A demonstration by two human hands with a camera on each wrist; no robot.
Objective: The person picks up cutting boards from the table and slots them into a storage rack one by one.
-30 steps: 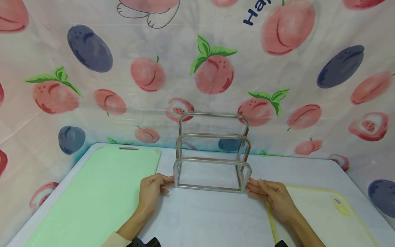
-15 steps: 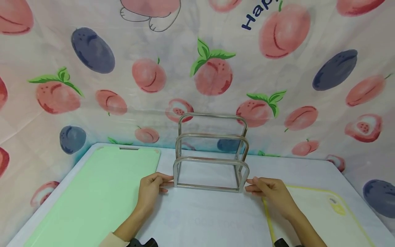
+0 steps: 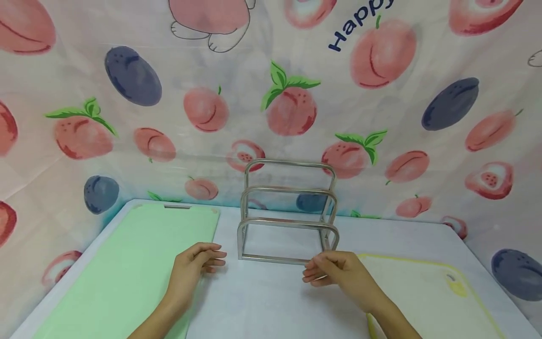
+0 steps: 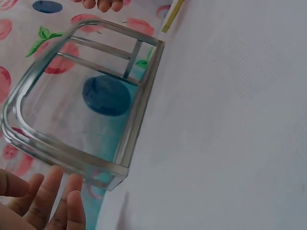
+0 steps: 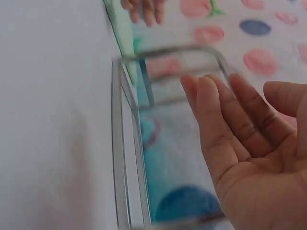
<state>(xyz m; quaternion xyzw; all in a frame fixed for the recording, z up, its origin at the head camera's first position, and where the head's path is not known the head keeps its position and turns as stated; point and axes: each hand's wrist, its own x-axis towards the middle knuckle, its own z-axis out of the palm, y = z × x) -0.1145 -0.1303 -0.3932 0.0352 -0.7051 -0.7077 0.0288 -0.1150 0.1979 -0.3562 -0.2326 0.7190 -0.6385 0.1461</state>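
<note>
A metal rack with three upright loops stands on the white table in the head view. My left hand hovers just left of the rack's front corner, apart from it, over the green board's edge. In front of the rack's right front corner is my right hand, its fingers loosely bent and holding nothing; it hides that corner from the head view. The left wrist view has the rack beyond my relaxed left fingers. Seen from the right wrist, my right fingers are spread apart with nothing between them.
A light green cutting board lies along the table's left side. On the right lies a white cutting board with a yellow rim. Behind the table hangs a fruit-printed cloth, close to the rack's back.
Both hands have come away from the rack's sides. The left has drawn back to the left; the right has moved inward, in front of the rack. The head view has tilted up slightly.
</note>
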